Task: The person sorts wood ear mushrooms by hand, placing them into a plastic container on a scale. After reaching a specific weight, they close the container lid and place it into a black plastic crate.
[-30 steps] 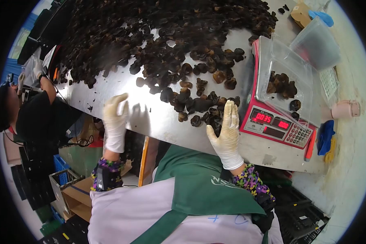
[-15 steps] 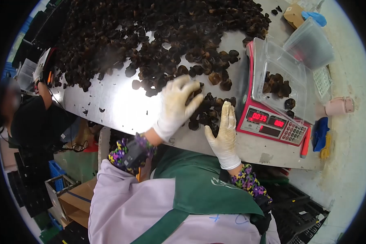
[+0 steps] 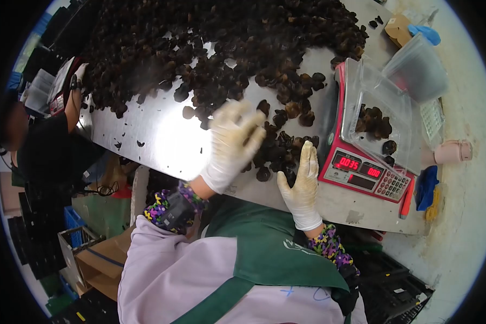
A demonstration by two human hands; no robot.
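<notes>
My left hand, in a pale glove, hovers blurred over the metal table, fingers apart and holding nothing visible. To its right, my right hand rests with fingers extended and thumb apart beside a small group of dark, mushroom-like pieces. These lie between the two hands. On the red scale, a clear plastic container holds several of the dark pieces. The scale's display is lit red.
A large dark pile covers the table's far side. Empty clear containers stand at the back right, near a pink object and a blue cloth. Another person works at the left by a second scale.
My left hand has moved slightly left of the small group, its fingers spreading. The view has shifted a little. The other person's hand has moved beside the second scale.
</notes>
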